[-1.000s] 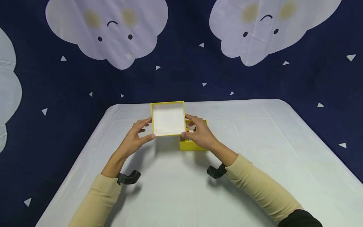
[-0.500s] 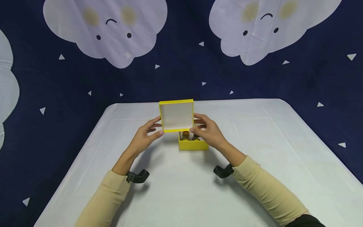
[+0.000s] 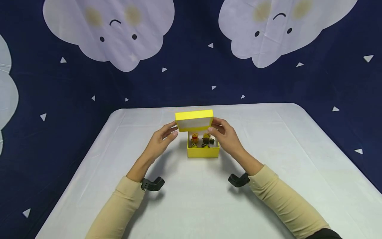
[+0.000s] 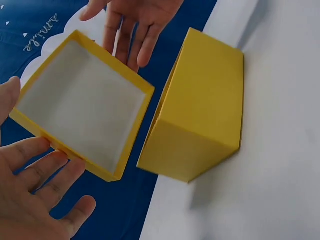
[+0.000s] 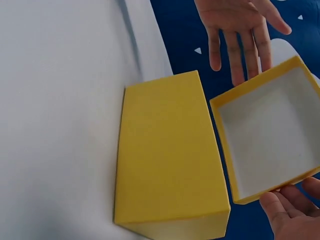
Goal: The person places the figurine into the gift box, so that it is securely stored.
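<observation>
A square yellow box lid (image 3: 194, 115) with a white inside hangs tilted above and behind an open yellow box (image 3: 203, 152). My left hand (image 3: 161, 141) holds its left edge, thumb in front and fingers at the side. The opposite edge is held by my right hand (image 3: 228, 137) in the same way. Inside the box sit several small figures, among them a red and yellow one (image 3: 194, 138) and a brown and yellow one (image 3: 206, 138). Both wrist views show the lid (image 4: 85, 105) apart from the box (image 5: 165, 150), its hollow side visible.
The box stands on a white-covered table (image 3: 197, 205). Behind the table hangs a dark blue cloth (image 3: 191, 79) printed with clouds and small white triangles. A black wrist device (image 3: 153, 184) sits on my left wrist, and another (image 3: 238, 180) on my right.
Both hands have carried the lid to the right, over the box's back part. The lid has tipped from facing me toward level, and the figures in the box have come into view.
</observation>
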Tool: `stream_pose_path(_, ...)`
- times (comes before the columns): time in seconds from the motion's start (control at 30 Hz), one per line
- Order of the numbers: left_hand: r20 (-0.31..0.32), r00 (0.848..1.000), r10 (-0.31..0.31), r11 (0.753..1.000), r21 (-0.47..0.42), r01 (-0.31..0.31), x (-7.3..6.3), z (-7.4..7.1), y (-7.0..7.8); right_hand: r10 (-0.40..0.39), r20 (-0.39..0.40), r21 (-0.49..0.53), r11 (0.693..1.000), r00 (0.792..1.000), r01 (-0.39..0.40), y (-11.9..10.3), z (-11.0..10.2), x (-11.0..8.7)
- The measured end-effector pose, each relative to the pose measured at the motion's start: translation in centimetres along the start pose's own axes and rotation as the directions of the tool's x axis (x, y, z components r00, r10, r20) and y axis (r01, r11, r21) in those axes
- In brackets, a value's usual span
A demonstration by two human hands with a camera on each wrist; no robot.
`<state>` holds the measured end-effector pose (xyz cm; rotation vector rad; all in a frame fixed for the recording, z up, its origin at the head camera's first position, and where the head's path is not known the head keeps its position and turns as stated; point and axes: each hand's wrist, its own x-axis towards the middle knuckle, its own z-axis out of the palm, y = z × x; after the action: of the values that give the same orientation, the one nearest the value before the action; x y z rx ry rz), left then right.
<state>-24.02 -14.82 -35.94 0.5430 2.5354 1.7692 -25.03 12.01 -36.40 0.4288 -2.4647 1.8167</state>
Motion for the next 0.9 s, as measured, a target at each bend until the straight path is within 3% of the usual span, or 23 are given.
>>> stream_pose_path(0.33, -0.045, 0.995, -0.087, 0.994, -0.077, 0.083, 0.5, 1.7, 1.9, 0.017, -0.103, -0.007, 1.0, 0.994, -0.017, 0.5, -1.3, -0.5)
stream_pose_path(0.5, -0.033, 0.997, -0.07, 0.991, -0.114, 0.065, -0.1, 2.3, 3.1, 0.033, -0.12, -0.002, 0.999, 0.992, -0.033, 1.0, -1.4, -0.6)
stream_pose_path(0.7, -0.029, 0.999, -0.046, 0.995, -0.094, 0.043, -0.1, 2.6, 2.6, 0.049, -0.108, -0.022, 0.998, 0.993, -0.052, 1.6, -1.5, -0.9)
stream_pose_path(0.9, -0.024, 0.999, -0.021, 0.999, -0.039, 0.02, 0.9, 2.9, -0.1, 0.022, -0.056, -0.025, 0.999, 0.998, -0.023, 2.4, -2.0, -1.2)
